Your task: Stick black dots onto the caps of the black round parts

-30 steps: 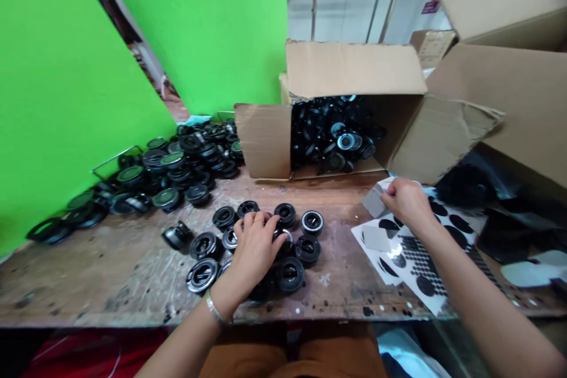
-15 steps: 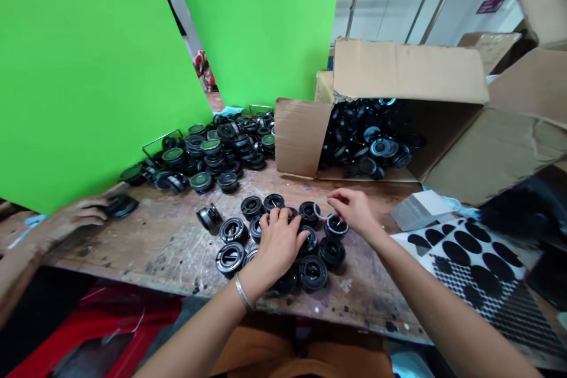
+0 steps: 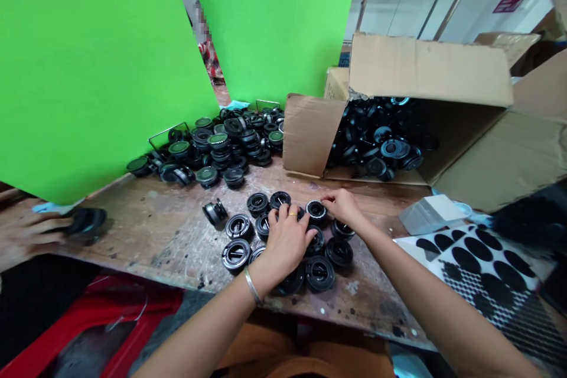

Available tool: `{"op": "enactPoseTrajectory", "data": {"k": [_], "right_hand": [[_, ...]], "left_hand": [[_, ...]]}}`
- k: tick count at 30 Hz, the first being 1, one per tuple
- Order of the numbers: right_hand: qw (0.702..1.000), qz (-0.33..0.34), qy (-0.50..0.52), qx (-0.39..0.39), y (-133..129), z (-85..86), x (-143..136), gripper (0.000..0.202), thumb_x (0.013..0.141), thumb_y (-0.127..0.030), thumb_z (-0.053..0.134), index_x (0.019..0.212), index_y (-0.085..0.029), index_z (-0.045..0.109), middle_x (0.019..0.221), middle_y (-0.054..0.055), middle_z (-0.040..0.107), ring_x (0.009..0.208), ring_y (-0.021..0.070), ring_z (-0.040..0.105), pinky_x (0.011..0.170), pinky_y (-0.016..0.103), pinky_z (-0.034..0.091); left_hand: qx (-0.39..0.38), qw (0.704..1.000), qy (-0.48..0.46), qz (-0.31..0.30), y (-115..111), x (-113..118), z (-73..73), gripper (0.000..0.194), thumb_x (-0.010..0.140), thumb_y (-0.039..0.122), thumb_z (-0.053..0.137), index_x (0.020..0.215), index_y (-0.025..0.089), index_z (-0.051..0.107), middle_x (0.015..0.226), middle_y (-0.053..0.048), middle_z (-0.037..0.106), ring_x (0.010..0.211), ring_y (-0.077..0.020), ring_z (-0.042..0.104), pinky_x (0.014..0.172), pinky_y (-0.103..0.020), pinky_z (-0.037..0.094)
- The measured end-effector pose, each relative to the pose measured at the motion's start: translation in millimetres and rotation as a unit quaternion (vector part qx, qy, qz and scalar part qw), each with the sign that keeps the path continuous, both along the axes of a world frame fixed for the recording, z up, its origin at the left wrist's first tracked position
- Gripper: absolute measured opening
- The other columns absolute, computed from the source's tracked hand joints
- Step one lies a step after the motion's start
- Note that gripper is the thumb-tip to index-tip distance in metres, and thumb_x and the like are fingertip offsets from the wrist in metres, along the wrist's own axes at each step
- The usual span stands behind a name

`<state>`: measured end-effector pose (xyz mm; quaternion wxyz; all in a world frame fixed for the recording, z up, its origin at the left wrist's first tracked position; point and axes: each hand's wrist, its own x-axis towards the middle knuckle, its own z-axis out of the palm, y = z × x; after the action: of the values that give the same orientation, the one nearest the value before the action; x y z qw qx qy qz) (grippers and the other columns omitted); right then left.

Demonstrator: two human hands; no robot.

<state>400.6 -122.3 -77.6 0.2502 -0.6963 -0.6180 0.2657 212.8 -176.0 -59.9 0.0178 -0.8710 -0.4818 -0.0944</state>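
Observation:
Several round black parts point(image 3: 319, 273) with recessed centres and a crossbar stand grouped on the wooden table in front of me. My left hand point(image 3: 287, 237) lies over the middle of this group, fingers spread, and covers some of the parts; what is under its palm is hidden. At the upper right of the group, my right hand point(image 3: 343, 208) has thumb and finger pinched at the edge of a thin pale ring point(image 3: 316, 209). That ring sits on top of one round black part. Another black part point(image 3: 215, 212) is tipped on its side left of the group.
A heap of black round parts point(image 3: 234, 142) lies at the back. An open carton point(image 3: 429, 71) holds more. On the right are a white stack point(image 3: 432, 212) and a sheet of black round stickers point(image 3: 469, 254). At far left another person's hand point(image 3: 39, 233) touches a black part point(image 3: 86, 225).
My right hand has moved left and down, bringing the pale ring from above the group onto a black part. My left hand stays over the group. The other person's hand has slid left with its part.

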Motion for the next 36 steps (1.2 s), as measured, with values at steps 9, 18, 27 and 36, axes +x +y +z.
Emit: {"op": "enactPoseTrajectory", "data": {"k": [9, 18, 27, 36], "right_hand": [[0.982, -0.019, 0.079, -0.173, 18.4, 15.6, 6.1, 0.014, 0.069, -0.012, 0.071, 0.060, -0.015, 0.062, 0.036, -0.007, 0.045, 0.033, 0.0063, 0.039, 0.039, 0.018, 0.029], [0.971, 0.004, 0.135, -0.199, 22.7, 16.1, 8.5, 0.018, 0.074, -0.021, 0.069, 0.060, -0.016, 0.059, 0.039, -0.007, 0.048, 0.034, 0.0055, 0.043, 0.033, 0.015, 0.026], [0.960, 0.046, 0.150, -0.232, 31.9, 21.5, 12.4, 0.010, 0.068, -0.012, 0.072, 0.064, -0.016, 0.063, 0.046, -0.005, 0.056, 0.041, 0.0067, 0.049, 0.038, 0.015, 0.031], [0.979, 0.025, 0.086, -0.184, 30.8, 11.0, 4.4, 0.021, 0.072, -0.021, 0.072, 0.058, -0.017, 0.056, 0.037, -0.007, 0.046, 0.037, 0.0067, 0.043, 0.038, 0.017, 0.027]], "left_hand": [[0.007, 1.000, 0.025, -0.006, 1.4, 2.1, 5.3, 0.035, 0.092, 0.045, 0.054, 0.119, 0.026, 0.064, 0.126, -0.012, 0.056, 0.117, -0.0325, 0.042, 0.096, -0.050, 0.031], [-0.008, 1.000, 0.016, -0.001, 4.1, 6.3, 2.2, 0.040, 0.093, 0.047, 0.050, 0.124, 0.025, 0.062, 0.128, -0.013, 0.055, 0.116, -0.0326, 0.041, 0.094, -0.049, 0.032], [-0.017, 1.000, 0.018, 0.004, 6.1, -0.2, 2.0, 0.041, 0.090, 0.048, 0.057, 0.126, 0.032, 0.061, 0.132, -0.012, 0.053, 0.117, -0.0332, 0.041, 0.094, -0.050, 0.031], [-0.005, 1.000, 0.026, 0.009, 2.5, 2.6, 3.3, 0.043, 0.089, 0.048, 0.058, 0.125, 0.026, 0.061, 0.132, -0.013, 0.054, 0.118, -0.0332, 0.041, 0.095, -0.050, 0.031]]}}
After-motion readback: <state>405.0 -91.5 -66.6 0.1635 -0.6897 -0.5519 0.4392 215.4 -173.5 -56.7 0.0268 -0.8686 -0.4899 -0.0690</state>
